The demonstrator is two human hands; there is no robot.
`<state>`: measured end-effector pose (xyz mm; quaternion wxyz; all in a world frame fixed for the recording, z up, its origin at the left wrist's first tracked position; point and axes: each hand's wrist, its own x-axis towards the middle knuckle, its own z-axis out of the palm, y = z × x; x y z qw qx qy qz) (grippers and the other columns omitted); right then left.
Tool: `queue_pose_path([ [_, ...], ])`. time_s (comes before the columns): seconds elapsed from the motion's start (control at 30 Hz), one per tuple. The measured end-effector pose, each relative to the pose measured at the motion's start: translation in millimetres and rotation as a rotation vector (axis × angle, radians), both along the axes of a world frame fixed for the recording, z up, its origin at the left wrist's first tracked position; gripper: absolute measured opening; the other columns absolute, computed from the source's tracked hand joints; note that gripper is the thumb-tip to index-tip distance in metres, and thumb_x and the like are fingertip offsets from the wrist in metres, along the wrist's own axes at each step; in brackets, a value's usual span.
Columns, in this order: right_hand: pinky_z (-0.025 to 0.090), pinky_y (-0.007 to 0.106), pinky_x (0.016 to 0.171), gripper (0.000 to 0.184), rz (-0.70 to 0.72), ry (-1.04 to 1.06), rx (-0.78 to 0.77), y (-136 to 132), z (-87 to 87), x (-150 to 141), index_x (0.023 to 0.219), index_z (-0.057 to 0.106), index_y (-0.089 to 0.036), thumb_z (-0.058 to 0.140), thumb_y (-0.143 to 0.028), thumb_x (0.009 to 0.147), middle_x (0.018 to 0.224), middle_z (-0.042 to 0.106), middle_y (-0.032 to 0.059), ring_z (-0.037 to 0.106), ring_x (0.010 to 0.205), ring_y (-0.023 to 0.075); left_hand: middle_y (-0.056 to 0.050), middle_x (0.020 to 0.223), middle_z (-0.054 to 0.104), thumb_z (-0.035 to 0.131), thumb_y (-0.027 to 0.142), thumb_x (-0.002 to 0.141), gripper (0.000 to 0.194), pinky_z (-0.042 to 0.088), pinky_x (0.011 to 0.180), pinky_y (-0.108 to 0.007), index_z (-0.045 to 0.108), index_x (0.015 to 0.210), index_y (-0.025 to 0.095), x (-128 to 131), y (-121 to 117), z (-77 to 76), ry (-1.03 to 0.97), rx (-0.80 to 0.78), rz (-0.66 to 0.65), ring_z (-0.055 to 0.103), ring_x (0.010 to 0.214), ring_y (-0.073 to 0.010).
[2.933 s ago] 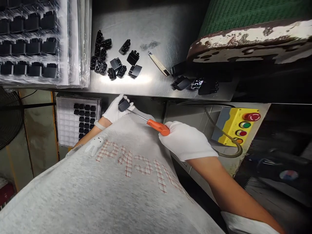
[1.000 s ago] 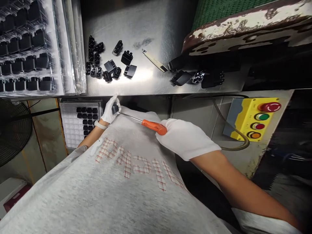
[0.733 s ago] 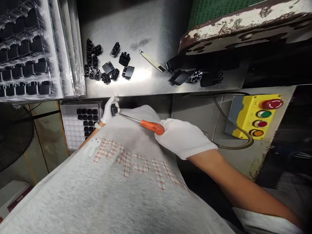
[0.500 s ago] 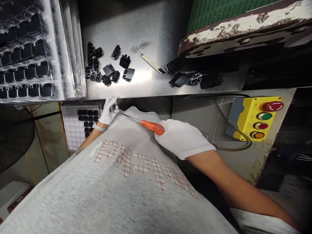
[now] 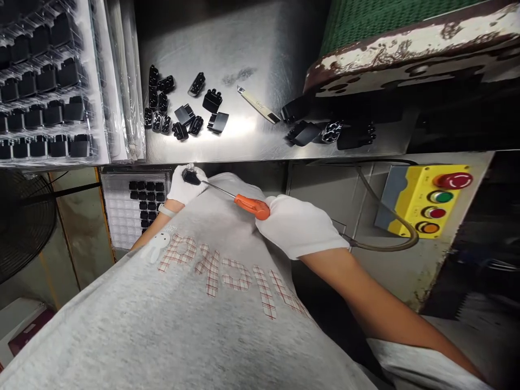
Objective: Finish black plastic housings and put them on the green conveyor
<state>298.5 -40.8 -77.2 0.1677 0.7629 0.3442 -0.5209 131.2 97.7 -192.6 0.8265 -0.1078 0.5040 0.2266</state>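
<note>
My gloved left hand is closed around a small black plastic part, just below the table's front edge. In my gloved right hand is the orange handle of a screwdriver. Its thin metal shaft points left and its tip reaches the left hand, close to the black part; whether the tip touches the part cannot be made out. Several similar loose black parts lie on the metal table, with a box cutter to their right.
Stacked clear trays of black parts stand at the left. Below them is another partly filled tray, near a fan. A green conveyor belt overhangs the table at right. A yellow button box is mounted beneath.
My left hand has turned, so the black part in it now shows plainly. My right hand and the screwdriver have shifted slightly left and up.
</note>
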Motion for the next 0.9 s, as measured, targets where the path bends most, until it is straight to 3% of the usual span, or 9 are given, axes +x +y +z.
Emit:
queue_pose_path([
  [0.27,0.042,0.034,0.072,0.027,-0.005,0.029,-0.012,-0.1,-6.2,-5.3,0.095,0.064,-0.02,0.049,-0.042,0.09,0.097,0.067,0.0104,0.064,0.093,0.0298,0.0,0.061,0.049,0.041,0.016,0.089,0.022,0.046,0.056,-0.019,0.047,0.067,0.016,-3.9,0.2,0.5,0.052,0.054,-0.003,0.053,0.056,-0.0074],
  [0.47,0.038,0.031,0.067,0.021,-0.009,0.012,-0.003,-1.6,-4.5,-1.3,0.09,0.063,-0.021,0.048,-0.036,0.09,0.094,0.067,0.0076,0.062,0.087,0.0266,0.002,0.067,0.053,0.049,0.015,0.091,0.017,0.042,0.056,-0.017,0.053,0.074,0.016,-6.4,-3.9,-6.7,0.138,0.299,-0.102,0.051,0.058,-0.0055],
  [0.57,0.037,0.029,0.066,0.017,0.007,0.04,0.008,-3.5,-5.3,1.0,0.088,0.064,-0.021,0.051,-0.032,0.088,0.091,0.067,0.0061,0.06,0.081,0.023,0.002,0.072,0.058,0.058,0.008,0.085,0.008,0.044,0.059,-0.018,0.058,0.084,0.015,-11.8,-6.8,-8.8,0.177,0.401,-0.217,0.057,0.064,-0.0064],
  [0.7,0.036,0.029,0.065,0.02,0.008,0.021,0.018,-5.7,-6.5,2.4,0.089,0.065,-0.021,0.05,-0.035,0.089,0.09,0.066,0.0067,0.059,0.08,0.0231,-0.002,0.086,0.068,0.071,0.011,0.08,0.022,0.045,0.061,-0.018,0.064,0.1,0.015,-18.9,-11.1,-10.7,0.195,0.507,-0.358,0.059,0.068,-0.0066],
  [0.8,0.034,0.027,0.065,0.016,0.024,0.034,0.03,-7.1,-7.4,4.6,0.088,0.065,-0.02,0.052,-0.029,0.087,0.088,0.065,0.006,0.058,0.078,0.0208,-0.006,0.108,0.071,0.078,0.019,0.078,0.033,0.047,0.063,-0.018,0.066,0.108,0.015,-22.0,-12.7,-11.4,0.195,0.628,-0.442,0.061,0.074,-0.0063],
  [0.9,0.034,0.027,0.064,0.015,0.05,0.063,0.038,-8.0,-8.2,7.9,0.086,0.065,-0.02,0.051,-0.026,0.086,0.086,0.065,0.0057,0.056,0.074,0.0191,-0.008,0.114,0.07,0.079,0.032,0.078,0.041,0.049,0.064,-0.019,0.065,0.113,0.017,-23.7,-11.9,-10.3,0.201,0.744,-0.504,0.062,0.077,-0.0073],
])
